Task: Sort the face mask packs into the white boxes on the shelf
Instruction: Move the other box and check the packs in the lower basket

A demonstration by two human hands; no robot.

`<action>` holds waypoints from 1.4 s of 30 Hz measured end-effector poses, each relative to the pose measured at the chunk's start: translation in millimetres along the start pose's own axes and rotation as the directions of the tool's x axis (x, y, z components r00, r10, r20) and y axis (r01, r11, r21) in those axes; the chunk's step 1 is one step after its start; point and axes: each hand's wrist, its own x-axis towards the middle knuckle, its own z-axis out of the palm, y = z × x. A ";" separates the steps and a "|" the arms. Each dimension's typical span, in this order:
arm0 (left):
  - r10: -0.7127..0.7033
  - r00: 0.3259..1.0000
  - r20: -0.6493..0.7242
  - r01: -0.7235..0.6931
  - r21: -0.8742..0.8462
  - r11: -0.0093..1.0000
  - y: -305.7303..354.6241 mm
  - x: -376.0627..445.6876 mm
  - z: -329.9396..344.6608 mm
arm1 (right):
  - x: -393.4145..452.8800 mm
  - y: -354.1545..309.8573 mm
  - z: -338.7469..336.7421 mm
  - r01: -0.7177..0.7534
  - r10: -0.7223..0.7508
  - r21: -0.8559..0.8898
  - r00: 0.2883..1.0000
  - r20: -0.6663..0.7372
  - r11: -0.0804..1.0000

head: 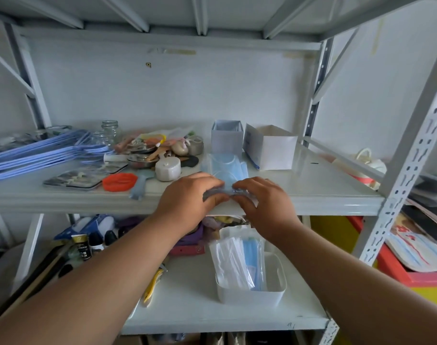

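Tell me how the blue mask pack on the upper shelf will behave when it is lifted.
The blue mask pack is thin and flat, so it will probably flop and sag beyond the grip. Its clear wrap looks glossy, likely slippery. Both the left hand and the right hand pinch its near edge, which suggests it is light.

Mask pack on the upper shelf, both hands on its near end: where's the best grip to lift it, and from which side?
Grip the mask pack by its near short edge, coming from the front. It lies flat with that end at the shelf lip, where the left hand and right hand already pinch it. The far end points toward the two white boxes, which looks awkward to reach.
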 end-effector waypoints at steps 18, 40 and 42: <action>-0.649 0.761 -0.013 0.542 -0.537 0.646 53.0 -38.3 2.1 | -66.9 -3.6 -17.0 0.103 -0.094 0.081 0.989 -0.112 0.991; -0.377 0.841 0.387 0.510 -0.799 0.317 78.1 -69.4 35.8 | -74.2 -26.9 -24.0 -0.599 0.464 0.673 0.789 0.403 0.434; -0.378 0.842 0.385 0.510 -0.795 0.328 75.9 -73.3 37.6 | -77.9 -24.0 -24.4 -0.605 0.468 0.669 0.784 0.408 0.430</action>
